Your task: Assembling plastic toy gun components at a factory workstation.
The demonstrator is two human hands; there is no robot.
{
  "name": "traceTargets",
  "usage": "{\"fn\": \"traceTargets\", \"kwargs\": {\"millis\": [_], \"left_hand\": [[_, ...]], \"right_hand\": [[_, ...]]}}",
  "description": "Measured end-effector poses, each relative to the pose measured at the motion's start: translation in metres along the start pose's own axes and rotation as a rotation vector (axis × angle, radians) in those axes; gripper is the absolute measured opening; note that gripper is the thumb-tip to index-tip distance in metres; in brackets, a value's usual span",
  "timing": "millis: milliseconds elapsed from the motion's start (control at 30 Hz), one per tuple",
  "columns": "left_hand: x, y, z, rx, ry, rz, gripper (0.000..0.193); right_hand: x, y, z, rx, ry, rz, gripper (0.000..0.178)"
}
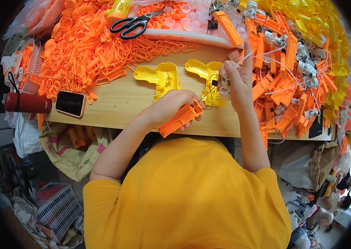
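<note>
Along the front edge of the pale wooden worktop (113, 117), near its middle, the left hand (168, 107) is closed around a long, hollow orange plastic case (177, 120), which tilts with its upper end toward the right. Farther right and a little higher, the right hand (239, 81) is partly curled, thumb and fingers around a small white, rounded plastic part (225, 85); how firmly they press cannot be told. Thin dark wires (208, 108) loop across the gap between the case and the white part. Behind the hands, two yellow plastic pistol-shaped half-shells lie side by side: the left shell (154, 76) faces upward, and the right shell (200, 68) is partly hidden by the wires and the white part. Toward the worktop's right edge rises a heap of orange cases with white parts (283, 89). Orange plastic loops and clips (88, 54) cover the back left corner, with black-handled scissors (133, 27) just beside them. Near the left edge lie a dark red cylindrical flask (30, 102) and a dark-screened phone (71, 103).
</note>
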State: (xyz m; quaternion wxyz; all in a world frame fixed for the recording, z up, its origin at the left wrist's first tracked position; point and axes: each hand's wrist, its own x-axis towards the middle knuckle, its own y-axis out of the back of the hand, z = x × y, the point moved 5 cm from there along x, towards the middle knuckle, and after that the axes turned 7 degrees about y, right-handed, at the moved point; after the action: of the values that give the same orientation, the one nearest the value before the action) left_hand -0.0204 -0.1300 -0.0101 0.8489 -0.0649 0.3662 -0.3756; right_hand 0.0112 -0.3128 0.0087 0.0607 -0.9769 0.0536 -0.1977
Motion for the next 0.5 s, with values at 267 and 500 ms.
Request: {"fn": "traceTargets", "kwargs": {"millis": [267,500], "left_hand": [[0.002,0.001,0.000,0.072,-0.085,0.065,0.026],[-0.005,-0.003,-0.006,0.021,-0.085,-0.038,0.016]], "right_hand": [[-0.002,-0.004,0.017,0.092,-0.176,-0.016,0.078],[-0.011,-0.010,0.026,0.089,-0.251,-0.019,0.065]]}}
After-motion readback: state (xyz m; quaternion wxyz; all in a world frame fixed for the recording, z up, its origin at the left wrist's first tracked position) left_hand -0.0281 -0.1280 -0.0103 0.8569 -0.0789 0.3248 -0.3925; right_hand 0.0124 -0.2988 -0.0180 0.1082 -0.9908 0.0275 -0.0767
